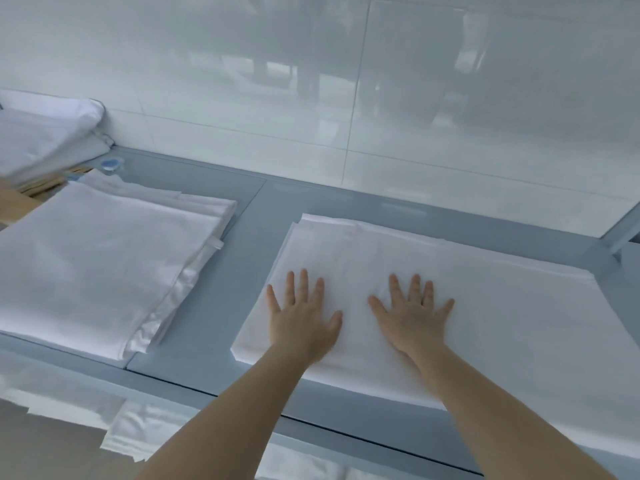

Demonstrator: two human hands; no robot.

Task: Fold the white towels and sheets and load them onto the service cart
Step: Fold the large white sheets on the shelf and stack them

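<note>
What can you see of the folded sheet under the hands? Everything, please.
The folded sheet is white, thin woven cloth in several flat layers, whose edges show stepped at its far left corner. It lies flat on the grey-blue table, right of a second stack, its near edge at the table's front. The left hand and right hand press on it palms down, fingers spread. Its right end runs out of view.

A bare strip of tabletop [221, 289] is left open between the linen stack [97, 265] at nine o'clock and the folded sheet [450, 299] at three o'clock. Passage at twelve o'clock is blocked by the tiled wall [346, 98].
</note>
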